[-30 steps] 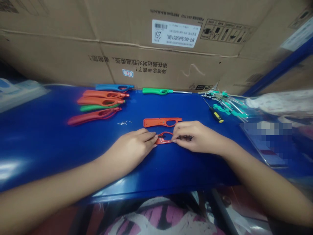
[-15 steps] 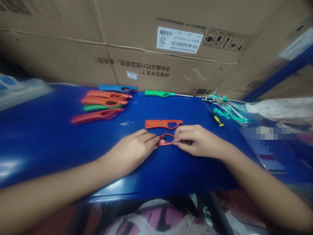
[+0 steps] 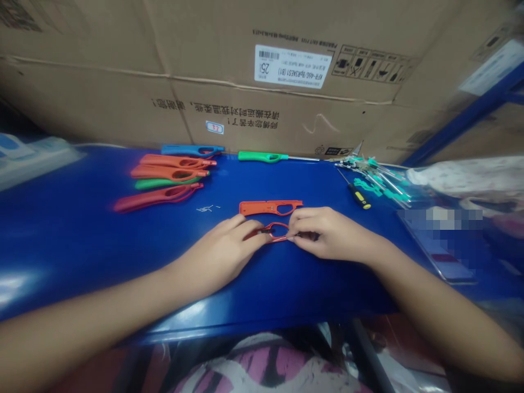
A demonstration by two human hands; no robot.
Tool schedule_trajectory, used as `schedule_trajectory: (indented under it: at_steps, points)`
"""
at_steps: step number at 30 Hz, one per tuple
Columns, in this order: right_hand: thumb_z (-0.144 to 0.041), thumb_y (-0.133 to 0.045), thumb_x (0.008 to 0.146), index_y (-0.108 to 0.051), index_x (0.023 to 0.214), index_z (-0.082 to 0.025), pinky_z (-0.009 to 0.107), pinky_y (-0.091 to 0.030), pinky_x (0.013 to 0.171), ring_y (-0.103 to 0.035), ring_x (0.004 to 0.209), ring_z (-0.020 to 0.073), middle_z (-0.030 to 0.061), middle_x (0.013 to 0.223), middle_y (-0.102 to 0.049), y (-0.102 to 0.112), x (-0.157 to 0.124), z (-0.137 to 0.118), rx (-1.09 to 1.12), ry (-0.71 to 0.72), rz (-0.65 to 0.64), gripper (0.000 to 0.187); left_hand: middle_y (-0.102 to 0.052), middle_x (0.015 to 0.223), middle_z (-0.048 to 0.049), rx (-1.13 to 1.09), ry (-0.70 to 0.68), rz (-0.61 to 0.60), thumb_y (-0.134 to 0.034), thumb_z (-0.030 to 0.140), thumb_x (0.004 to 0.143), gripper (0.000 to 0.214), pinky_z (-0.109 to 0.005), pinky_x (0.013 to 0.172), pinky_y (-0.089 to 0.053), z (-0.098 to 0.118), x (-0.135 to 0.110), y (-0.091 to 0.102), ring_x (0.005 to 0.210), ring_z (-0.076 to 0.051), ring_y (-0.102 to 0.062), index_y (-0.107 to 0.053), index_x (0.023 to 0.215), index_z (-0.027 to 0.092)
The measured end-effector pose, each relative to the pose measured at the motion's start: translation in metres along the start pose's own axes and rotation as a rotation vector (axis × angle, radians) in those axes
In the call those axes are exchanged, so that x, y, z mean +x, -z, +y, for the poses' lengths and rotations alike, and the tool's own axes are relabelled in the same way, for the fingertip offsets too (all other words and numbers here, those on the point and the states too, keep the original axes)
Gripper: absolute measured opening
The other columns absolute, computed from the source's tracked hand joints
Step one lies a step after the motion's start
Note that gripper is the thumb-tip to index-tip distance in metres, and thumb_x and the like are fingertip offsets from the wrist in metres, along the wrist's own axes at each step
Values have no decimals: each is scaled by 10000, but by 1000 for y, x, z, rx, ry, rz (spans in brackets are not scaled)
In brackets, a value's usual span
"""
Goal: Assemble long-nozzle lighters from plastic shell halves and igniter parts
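Observation:
Both my hands meet over a red lighter shell half lying on the blue table. My left hand presses its fingers down on the shell's left part and covers it. My right hand pinches the shell's right end with fingertips together; a small dark part shows under its fingers. Only the shell's trigger loop is visible between the hands. A second orange shell half lies just behind them.
Several orange, green, red and blue lighter bodies lie at the back left. A green lighter rests by the cardboard box. A yellow-handled screwdriver and teal-tipped metal parts sit at the right. Tiny metal pins lie loose.
My left hand has slid right over the red shell, covering more of it. My right hand stays pinched at the shell's right end.

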State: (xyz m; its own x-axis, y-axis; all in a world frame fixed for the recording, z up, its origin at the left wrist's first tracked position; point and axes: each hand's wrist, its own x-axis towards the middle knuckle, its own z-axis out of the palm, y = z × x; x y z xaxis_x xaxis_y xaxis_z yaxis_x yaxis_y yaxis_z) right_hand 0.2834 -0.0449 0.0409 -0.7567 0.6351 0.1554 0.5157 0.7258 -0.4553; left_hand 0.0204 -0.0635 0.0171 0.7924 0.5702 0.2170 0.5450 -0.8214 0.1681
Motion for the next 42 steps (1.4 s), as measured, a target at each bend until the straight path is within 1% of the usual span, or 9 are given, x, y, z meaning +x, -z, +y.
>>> schedule_trajectory:
  at_steps: [11, 15, 19, 22, 26, 28, 36, 39, 42]
  points:
    - [-263, -651, 922, -722, 1041, -190, 246, -484, 687, -613, 753, 125, 55, 1022, -687, 11, -1, -5, 45, 16, -49, 157, -645, 1225, -93, -10, 0, 7, -450, 186, 1024, 318, -436, 899, -540, -1, 0, 0, 1072, -261, -571, -632, 1280, 233]
    - [-260, -562, 976, -720, 1075, -199, 277, -498, 768, -650, 831, 158, 58, 974, -712, 26, -2, 15, -48, -19, 225, 196, -648, 1228, -81, -19, 1, 10, -439, 194, 1029, 322, -431, 902, -543, -1, -1, 2, 1067, -253, -582, -630, 1282, 245]
    - [-174, -535, 905, -722, 1099, -184, 328, -500, 708, -594, 692, 175, 88, 989, -653, 48, -12, 54, -358, -300, 547, 270, -653, 1225, -76, -19, 12, -6, -429, 194, 1030, 325, -435, 887, -548, -1, -1, 3, 1053, -252, -593, -638, 1271, 255]
    - [-120, -516, 840, -726, 1077, -190, 346, -509, 738, -598, 713, 192, 102, 1037, -615, 63, -25, 85, -478, -580, 656, 325, -654, 1230, -79, -20, 10, -1, -425, 194, 1031, 323, -436, 890, -549, -1, -1, 3, 1058, -252, -596, -641, 1265, 250]
    - [-98, -574, 780, -744, 1045, -218, 368, -491, 864, -616, 918, 245, 110, 1114, -576, 71, -42, 116, -515, -938, 450, 336, -660, 1228, -79, -20, 0, 6, -422, 190, 1031, 315, -435, 897, -549, -1, -1, 4, 1066, -252, -598, -643, 1250, 237]
    - [-74, -625, 730, -758, 997, -210, 354, -488, 866, -614, 889, 231, 102, 1065, -588, 71, -47, 126, -479, -987, 372, 328, -663, 1227, -76, -22, -1, 11, -424, 195, 1031, 307, -428, 891, -551, -1, -1, 4, 1062, -249, -602, -645, 1240, 237]
    - [-117, -662, 726, -657, 704, -168, 396, -478, 913, -602, 932, 262, 123, 991, -604, 73, -49, 130, -356, -986, 422, 55, -679, 1210, -83, -24, 2, 26, -421, 203, 1034, 273, -419, 892, -542, 0, 0, 5, 1059, -249, -613, -622, 1219, 200]
    - [-156, -638, 776, -604, 728, -180, 437, -479, 949, -608, 978, 278, 119, 961, -612, 74, -42, 122, -265, -937, 522, 63, -679, 1205, -83, -25, 4, 33, -419, 204, 1036, 268, -412, 888, -536, 0, 0, 5, 1052, -246, -614, -610, 1224, 198]
    - [-242, -592, 873, -570, 846, -189, 432, -553, 830, -655, 843, 243, 81, 826, -630, 69, -29, 106, -83, -886, 574, 63, -677, 1200, -71, -41, 13, 30, -429, 201, 1032, 260, -405, 896, -528, 0, -1, 5, 1057, -241, -610, -601, 1226, 208]
